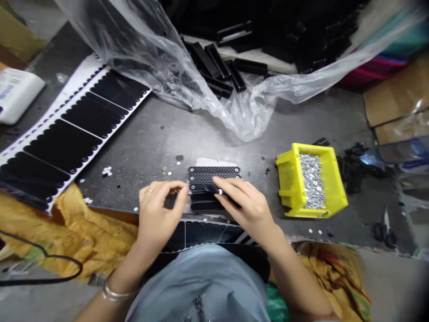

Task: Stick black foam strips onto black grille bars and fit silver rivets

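Observation:
Textured black strips [214, 170] with a silvery ring at each end lie side by side on a pale backing in front of me. Below them are smoother black strips [204, 206] with rounded ends. My right hand [250, 208] pinches a dark, glossy, rounded-end piece [212, 188] over the textured strips; motion blurs it. At the left ends of the strips is my left hand [161, 208], thumb and index fingertip brought together. Whether anything sits between those fingertips I cannot tell.
A yellow bin [288, 179] of small metal parts stands at right, with scissors [386, 230] beyond. At left lies a sheet of black rounded strips [67, 138]. Clear plastic [248, 118] with black parts [231, 74] spreads across the back. Small white discs [106, 171] dot the table.

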`<state>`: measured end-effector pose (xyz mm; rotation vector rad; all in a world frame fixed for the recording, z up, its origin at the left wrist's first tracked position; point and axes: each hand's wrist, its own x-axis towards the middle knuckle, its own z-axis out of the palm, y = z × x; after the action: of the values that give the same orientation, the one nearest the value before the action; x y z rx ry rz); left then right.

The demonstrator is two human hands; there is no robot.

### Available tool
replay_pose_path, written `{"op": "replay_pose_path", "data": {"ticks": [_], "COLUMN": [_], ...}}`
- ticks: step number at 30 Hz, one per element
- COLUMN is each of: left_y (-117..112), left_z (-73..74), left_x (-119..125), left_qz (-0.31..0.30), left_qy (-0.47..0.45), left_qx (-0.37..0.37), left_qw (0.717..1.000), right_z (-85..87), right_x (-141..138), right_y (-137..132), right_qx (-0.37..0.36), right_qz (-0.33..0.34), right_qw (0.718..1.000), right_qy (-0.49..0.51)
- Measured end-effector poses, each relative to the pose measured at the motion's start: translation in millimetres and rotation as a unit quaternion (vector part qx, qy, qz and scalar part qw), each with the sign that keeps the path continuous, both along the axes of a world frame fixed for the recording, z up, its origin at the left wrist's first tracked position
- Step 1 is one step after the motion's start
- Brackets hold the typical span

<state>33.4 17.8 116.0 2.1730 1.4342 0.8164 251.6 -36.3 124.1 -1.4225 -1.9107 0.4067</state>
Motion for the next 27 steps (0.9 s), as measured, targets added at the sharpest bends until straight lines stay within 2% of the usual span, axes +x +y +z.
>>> {"op": "replay_pose_path", "data": {"ticks": [3,6,14,16,18,21,24,27], "left_y": [17,21,23,24,25,25,25,26], "left_z": [-5.8,-11.3,-14.5,-15.8,-16.9,-17.8,-19.3,-22.1], "left_x": [-12,-12,-6,-5,-5,-6,-6,-7], "left_qz": [-0.002,-0.013,-0.004,-0.002,-0.003,-0.008,-0.01,-0.012], "left_qy": [-0.007,-0.037,-0.073,-0.072,-0.071,-0.073,-0.075,-0.074], "left_qx": [-0.075,-0.129,-0.159,-0.16,-0.16,-0.158,-0.15,-0.139], "left_qw": [0.997,0.991,0.985,0.984,0.985,0.985,0.986,0.987], "right_z": [-7.9,-10.3,-5.7,-0.4,5.3,9.6,5.8,-2.2], "right_x": [-8,-9,-11,-5,7,27,39,41], "right_y": [23,31,32,29,24,15,11,13], "right_qx": [-0.005,-0.024,-0.051,-0.059,-0.079,-0.132,-0.142,-0.124], "right_qz": [0.068,0.087,0.093,0.077,0.032,-0.032,-0.053,-0.052], "right_qw": [0.997,0.996,0.994,0.995,0.996,0.99,0.984,0.985], "right_qy": [-0.023,-0.023,-0.028,-0.037,-0.032,0.035,0.098,0.106]}}
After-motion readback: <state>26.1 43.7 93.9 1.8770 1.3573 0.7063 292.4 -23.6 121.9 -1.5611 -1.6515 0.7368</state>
